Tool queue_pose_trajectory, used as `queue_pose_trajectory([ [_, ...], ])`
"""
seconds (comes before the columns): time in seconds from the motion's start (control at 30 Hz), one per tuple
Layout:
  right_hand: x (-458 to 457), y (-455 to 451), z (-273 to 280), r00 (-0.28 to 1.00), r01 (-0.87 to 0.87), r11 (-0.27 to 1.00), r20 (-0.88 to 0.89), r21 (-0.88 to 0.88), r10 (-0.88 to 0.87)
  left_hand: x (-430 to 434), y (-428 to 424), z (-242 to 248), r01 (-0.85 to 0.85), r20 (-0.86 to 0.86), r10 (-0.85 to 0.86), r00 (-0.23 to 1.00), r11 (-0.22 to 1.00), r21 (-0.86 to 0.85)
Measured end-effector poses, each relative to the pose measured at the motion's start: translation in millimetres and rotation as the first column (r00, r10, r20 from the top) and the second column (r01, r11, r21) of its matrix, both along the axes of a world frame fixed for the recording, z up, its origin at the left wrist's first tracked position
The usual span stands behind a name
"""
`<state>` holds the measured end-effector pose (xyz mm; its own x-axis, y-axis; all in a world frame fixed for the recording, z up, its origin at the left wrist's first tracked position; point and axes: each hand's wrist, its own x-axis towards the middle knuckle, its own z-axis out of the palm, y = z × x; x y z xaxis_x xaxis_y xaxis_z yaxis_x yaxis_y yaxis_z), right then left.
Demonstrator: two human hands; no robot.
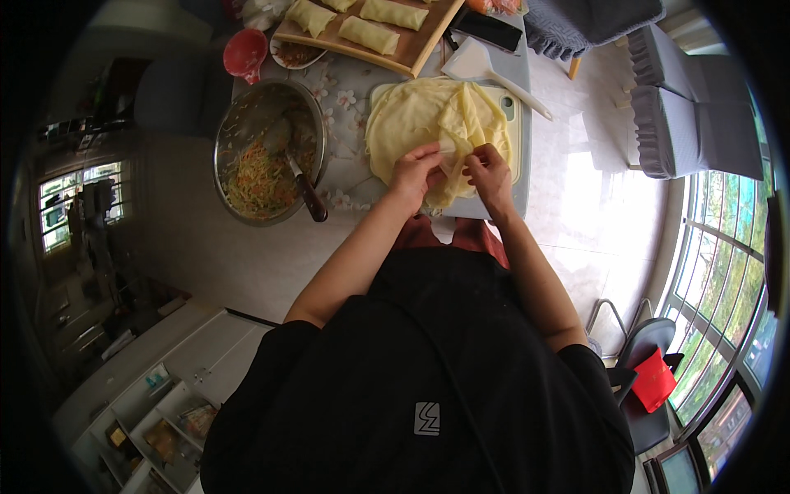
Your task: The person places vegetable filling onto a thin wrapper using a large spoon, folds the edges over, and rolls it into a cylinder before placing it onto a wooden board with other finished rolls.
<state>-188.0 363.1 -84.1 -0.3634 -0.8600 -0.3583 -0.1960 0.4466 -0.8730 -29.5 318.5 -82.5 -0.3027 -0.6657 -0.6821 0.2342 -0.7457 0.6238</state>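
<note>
A stack of thin round yellow wrappers [404,120] lies on a pale cutting board [519,133] in front of me. The top sheet [464,114] is bunched and partly lifted on the right side of the stack. My left hand [419,173] pinches an edge of this sheet between thumb and fingers. On its right part, my right hand [490,176] grips a fold of the same sheet. Left of the board, a steel bowl [322,123] holds a shredded vegetable filling [259,179], with a dark-handled spoon [307,188] leaning in it.
Several filled rolls [370,35] sit on a wooden tray [410,62] at the table's far side. A white spatula [494,74] overhangs the right edge, near a phone [487,29]. A red ladle-like scoop [245,54] and a small bowl of filling [297,55] stand behind the steel bowl.
</note>
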Motion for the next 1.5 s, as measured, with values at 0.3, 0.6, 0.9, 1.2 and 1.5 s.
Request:
queue_pose_trajectory([
  [0.3, -36, 5, -6, 0.824, 0.199, 0.951, 0.485, 0.236, -0.292, 27, -12, -26, -0.265, -0.077, 0.3, 0.951, 0.917, 0.297],
  [0.6, 18, 4, 18, 0.902, -0.415, 0.836, -0.286, -0.359, 0.324, 19, -12, -23, -0.001, -0.304, 0.109, 0.946, 0.943, 0.334],
  [0.9, -12, -31, -5, 0.668, -0.351, 0.902, -0.742, -0.252, 0.053, 21, -19, -2, -0.159, -0.197, 0.157, 0.968, 0.987, 0.005],
  [1.2, -49, -66, -35, 0.822, -0.195, 0.973, -0.561, -0.12, 0.096, 29, -17, 3, -0.277, -0.268, 0.268, 0.925, 0.961, 0.004],
  [1.5, -93, -65, -46, 0.921, -0.062, 0.998, -0.385, -0.013, 0.052, -2, -4, 18, -0.24, -0.23, 0.212, 0.95, 0.965, -0.101],
])
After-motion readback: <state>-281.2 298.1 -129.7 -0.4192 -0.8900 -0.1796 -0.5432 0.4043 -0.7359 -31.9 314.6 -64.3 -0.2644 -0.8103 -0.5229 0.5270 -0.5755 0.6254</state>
